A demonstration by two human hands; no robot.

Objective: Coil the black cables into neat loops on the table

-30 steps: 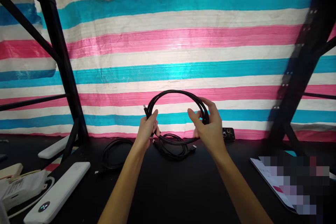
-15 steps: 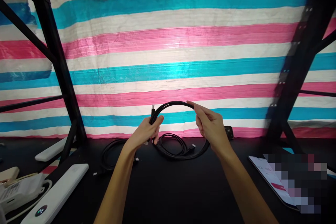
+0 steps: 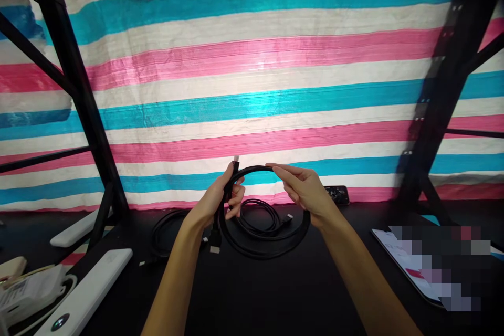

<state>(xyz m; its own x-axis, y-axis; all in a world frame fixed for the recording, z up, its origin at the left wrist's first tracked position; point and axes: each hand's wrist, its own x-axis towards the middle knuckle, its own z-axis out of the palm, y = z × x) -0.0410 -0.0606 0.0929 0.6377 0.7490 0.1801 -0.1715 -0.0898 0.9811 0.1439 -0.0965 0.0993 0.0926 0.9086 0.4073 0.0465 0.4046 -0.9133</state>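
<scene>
Looks like I'm dressing the loop of black cable (image 3: 304, 228), held up toward the table's (image 3: 275, 299) back edge. Left hand (image 3: 220, 197) closed round its left side, upper plug (image 3: 235, 161) pointing up, lower plug (image 3: 214, 241) hanging; right hand (image 3: 305, 189) pinching the top strands. I'd say next move calls for evening strands, left grip firm. Left palm hides the strand crossing; can't tell if the loop's bottom touches down. Phone (image 3: 394, 254) at right part-pixelated.
</scene>
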